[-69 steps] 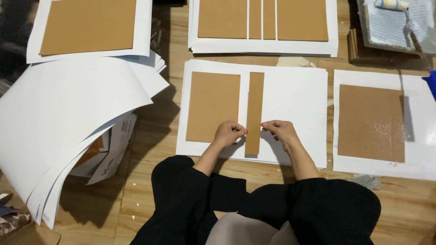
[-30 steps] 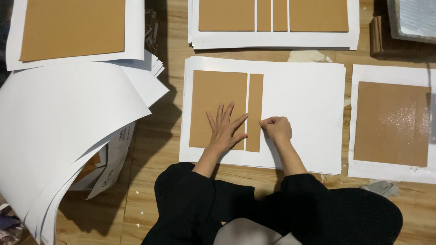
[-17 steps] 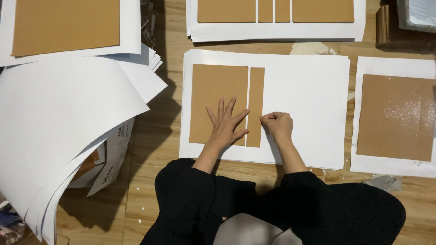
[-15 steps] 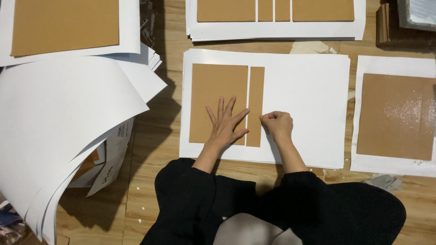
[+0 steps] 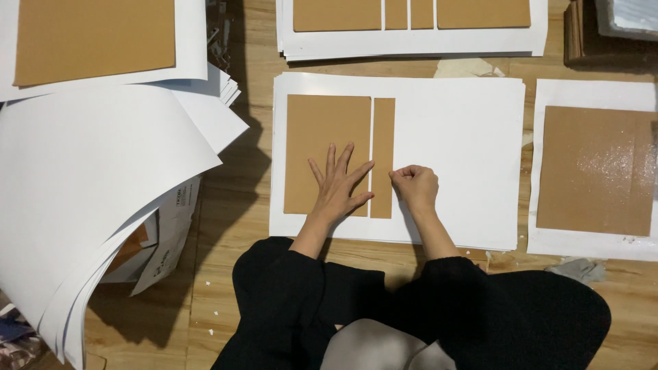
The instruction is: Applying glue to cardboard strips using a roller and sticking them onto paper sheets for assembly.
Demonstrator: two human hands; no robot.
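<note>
A white sheet (image 5: 459, 151) lies on the wooden floor in front of me. On its left part sit a large brown cardboard panel (image 5: 322, 130) and, just to its right, a narrow brown cardboard strip (image 5: 383, 137). My left hand (image 5: 339, 185) lies flat with fingers spread on the lower part of the large panel. My right hand (image 5: 416, 188) is curled into a loose fist, its fingertips touching the right edge of the narrow strip near the bottom.
A curled stack of white sheets (image 5: 89, 199) lies at the left. Another sheet with cardboard pieces (image 5: 411, 27) is beyond, one with a glue-shiny brown panel (image 5: 596, 171) at the right, and one more sheet with a panel (image 5: 96, 41) at the top left.
My left hand went from pinching the strip's bottom to lying flat on the large panel. The strip now sits close beside the panel. In the last second hardly anything moved.
</note>
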